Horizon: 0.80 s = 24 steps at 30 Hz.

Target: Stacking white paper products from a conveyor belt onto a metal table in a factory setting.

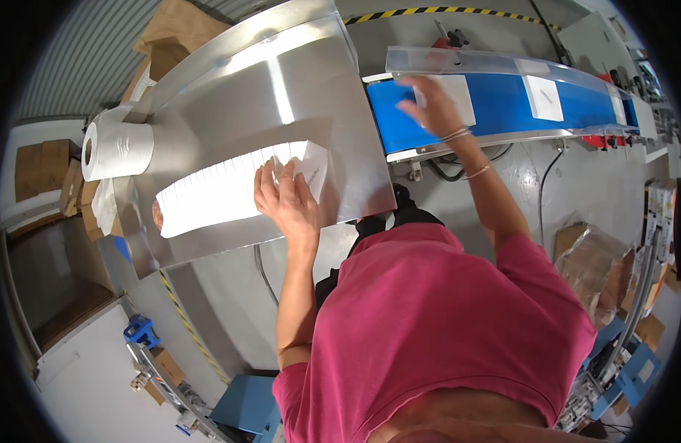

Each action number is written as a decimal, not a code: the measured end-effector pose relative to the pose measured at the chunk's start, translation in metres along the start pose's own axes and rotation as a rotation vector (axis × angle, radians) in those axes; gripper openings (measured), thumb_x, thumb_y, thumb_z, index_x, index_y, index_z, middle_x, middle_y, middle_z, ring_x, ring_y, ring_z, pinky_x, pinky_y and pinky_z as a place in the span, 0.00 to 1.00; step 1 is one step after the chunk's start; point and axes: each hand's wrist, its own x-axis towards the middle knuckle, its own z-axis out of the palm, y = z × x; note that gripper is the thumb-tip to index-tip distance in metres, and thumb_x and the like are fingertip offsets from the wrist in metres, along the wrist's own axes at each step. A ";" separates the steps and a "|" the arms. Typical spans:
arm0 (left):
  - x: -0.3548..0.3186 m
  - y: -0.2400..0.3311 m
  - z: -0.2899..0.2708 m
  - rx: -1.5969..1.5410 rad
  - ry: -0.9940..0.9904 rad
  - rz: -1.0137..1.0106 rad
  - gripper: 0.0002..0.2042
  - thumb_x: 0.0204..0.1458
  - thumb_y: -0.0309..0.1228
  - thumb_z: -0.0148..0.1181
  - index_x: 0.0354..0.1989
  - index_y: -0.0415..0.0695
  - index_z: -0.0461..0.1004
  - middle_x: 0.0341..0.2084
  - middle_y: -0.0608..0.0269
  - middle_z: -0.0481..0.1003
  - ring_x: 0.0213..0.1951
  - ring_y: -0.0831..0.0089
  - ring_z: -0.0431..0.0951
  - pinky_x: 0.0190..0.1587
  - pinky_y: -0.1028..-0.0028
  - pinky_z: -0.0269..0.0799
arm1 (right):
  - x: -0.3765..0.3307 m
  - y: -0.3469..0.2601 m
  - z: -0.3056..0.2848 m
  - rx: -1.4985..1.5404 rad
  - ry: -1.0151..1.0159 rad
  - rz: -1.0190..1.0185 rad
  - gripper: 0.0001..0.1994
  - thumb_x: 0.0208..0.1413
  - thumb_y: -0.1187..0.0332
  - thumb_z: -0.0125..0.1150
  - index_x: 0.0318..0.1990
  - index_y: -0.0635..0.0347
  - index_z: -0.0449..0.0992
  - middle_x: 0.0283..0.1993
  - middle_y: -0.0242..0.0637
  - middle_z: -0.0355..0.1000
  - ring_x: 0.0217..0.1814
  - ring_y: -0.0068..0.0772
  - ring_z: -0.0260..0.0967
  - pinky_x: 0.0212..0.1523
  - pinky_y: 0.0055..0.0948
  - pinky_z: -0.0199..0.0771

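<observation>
A long row of white packets (pixel 222 193) lies fanned on the steel table (pixel 311 81), overlapping like shingles. One flat white packet (pixel 455 100) lies on the blue belt (pixel 503 111) beside that table.

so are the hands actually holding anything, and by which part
No clear grip. The left hand rests flat on the right end of the fanned row of white paper packets; the right hand lies open on a white packet on the blue conveyor belt.

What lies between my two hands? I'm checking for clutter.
In the head view, only bare steel table and its edge separate the left hand, on the white packets, from the right hand over the blue belt.
</observation>
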 end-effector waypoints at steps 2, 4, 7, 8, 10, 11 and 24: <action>0.001 -0.001 0.000 -0.001 0.000 0.000 0.15 0.47 0.23 0.60 0.45 0.46 0.74 0.53 0.54 0.65 0.57 0.51 0.61 0.57 0.55 0.55 | 0.012 -0.050 0.023 0.357 -0.300 0.009 0.24 0.46 0.71 0.66 0.53 0.53 0.69 0.52 0.38 0.68 0.51 0.35 0.68 0.49 0.33 0.72; 0.001 -0.002 0.000 -0.062 -0.024 -0.036 0.15 0.45 0.21 0.59 0.43 0.47 0.76 0.54 0.53 0.64 0.59 0.50 0.59 0.58 0.54 0.51 | 0.022 -0.085 0.039 0.473 -0.497 0.010 0.25 0.46 0.72 0.65 0.54 0.53 0.68 0.53 0.35 0.67 0.50 0.32 0.67 0.49 0.30 0.73; 0.003 0.001 -0.002 -0.079 -0.032 -0.050 0.15 0.45 0.20 0.58 0.43 0.49 0.76 0.55 0.53 0.64 0.59 0.50 0.58 0.59 0.54 0.50 | 0.036 -0.109 0.058 0.530 -0.592 -0.065 0.23 0.46 0.71 0.65 0.52 0.54 0.68 0.51 0.35 0.68 0.48 0.33 0.68 0.48 0.30 0.72; 0.003 0.001 -0.003 -0.078 -0.029 -0.050 0.15 0.45 0.20 0.58 0.43 0.49 0.76 0.55 0.53 0.64 0.59 0.50 0.58 0.59 0.54 0.50 | 0.039 -0.111 0.062 0.575 -0.631 -0.089 0.22 0.46 0.70 0.65 0.51 0.55 0.68 0.49 0.35 0.70 0.47 0.33 0.69 0.48 0.30 0.72; 0.004 0.001 -0.004 -0.074 -0.048 -0.031 0.15 0.47 0.22 0.58 0.44 0.49 0.75 0.55 0.51 0.64 0.60 0.49 0.58 0.59 0.53 0.51 | 0.044 -0.112 0.070 0.626 -0.635 -0.132 0.21 0.46 0.70 0.65 0.49 0.56 0.69 0.48 0.35 0.71 0.46 0.32 0.69 0.48 0.30 0.72; 0.004 0.001 -0.005 -0.071 -0.044 -0.033 0.15 0.47 0.22 0.58 0.44 0.49 0.75 0.55 0.51 0.64 0.60 0.49 0.58 0.59 0.53 0.51 | 0.046 -0.113 0.074 0.637 -0.680 -0.148 0.21 0.45 0.70 0.66 0.49 0.56 0.69 0.47 0.35 0.71 0.45 0.32 0.69 0.47 0.30 0.71; 0.004 -0.013 -0.004 0.024 -0.022 -0.087 0.11 0.48 0.27 0.60 0.41 0.42 0.75 0.54 0.51 0.64 0.60 0.50 0.57 0.59 0.51 0.48 | 0.021 -0.071 0.044 0.612 -0.737 0.226 0.17 0.52 0.64 0.65 0.44 0.62 0.69 0.44 0.34 0.70 0.45 0.24 0.66 0.45 0.25 0.68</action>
